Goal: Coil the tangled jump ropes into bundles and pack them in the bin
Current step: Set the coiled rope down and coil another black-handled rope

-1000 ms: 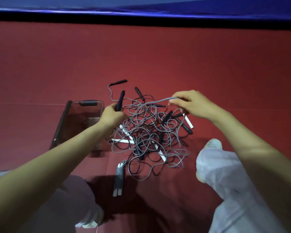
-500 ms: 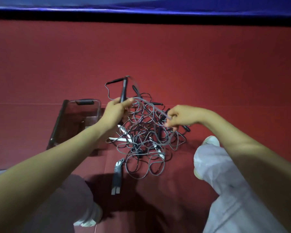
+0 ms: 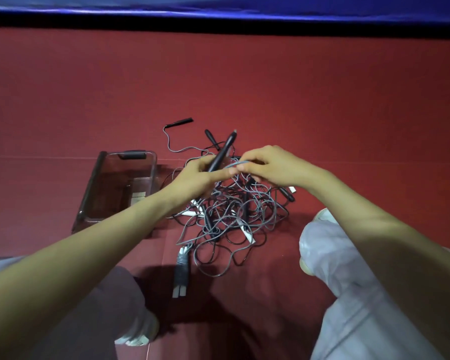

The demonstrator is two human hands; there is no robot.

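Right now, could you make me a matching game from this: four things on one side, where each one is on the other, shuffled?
1 black handle
2 bin
3 grey cord
4 paired grey handles

a nearest the person
b pinched by the right hand
c left of the tangle
d gripped by the left hand

Pairs: 1-d, 2-c, 3-b, 4-a

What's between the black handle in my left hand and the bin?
Nothing visible lies between the black handle and the clear bin to its left. The gray cord the right hand pinches leads down into the tangled pile.
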